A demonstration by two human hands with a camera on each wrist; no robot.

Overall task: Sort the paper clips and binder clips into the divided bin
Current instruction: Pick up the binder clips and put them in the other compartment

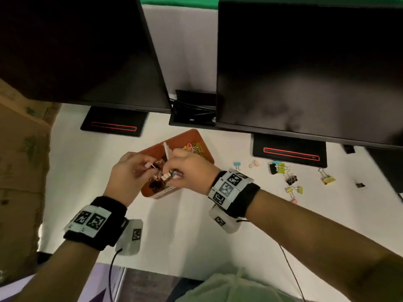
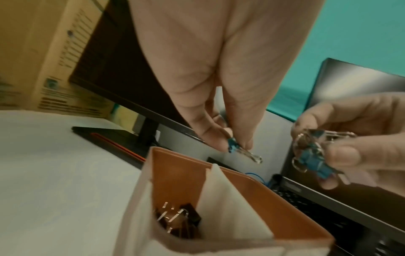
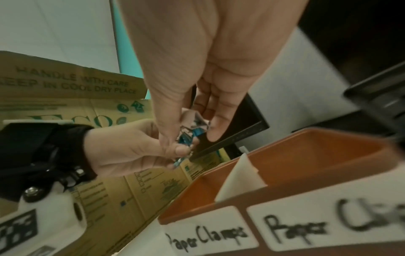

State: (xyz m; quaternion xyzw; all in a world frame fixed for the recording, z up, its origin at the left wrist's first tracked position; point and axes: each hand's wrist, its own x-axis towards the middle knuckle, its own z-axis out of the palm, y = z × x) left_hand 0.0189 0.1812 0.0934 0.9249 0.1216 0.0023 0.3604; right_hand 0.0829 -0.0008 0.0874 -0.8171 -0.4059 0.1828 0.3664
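The orange divided bin (image 1: pixel 202 153) sits mid-table with a white divider (image 1: pixel 166 149). Coloured paper clips (image 1: pixel 195 147) fill its far compartment and dark binder clips (image 2: pixel 177 220) lie in the near one. Both hands hover over the near compartment. My left hand (image 2: pixel 234 147) pinches one small blue binder clip (image 2: pixel 231 147) between thumb and finger. My right hand (image 3: pixel 192 136) grips a bunch of small binder clips (image 2: pixel 313 155), blue and pink, close beside the left. Labels on the bin front read "Paper Clamps" (image 3: pixel 206 235) and "Paper Clips" (image 3: pixel 328 223).
Several loose binder clips (image 1: pixel 290 177) in yellow, black, blue and pink lie on the white table to the right of the bin. Two dark monitors (image 1: pixel 305 73) on stands (image 1: pixel 290 151) loom behind. A cardboard box (image 1: pixel 19 149) stands at the left.
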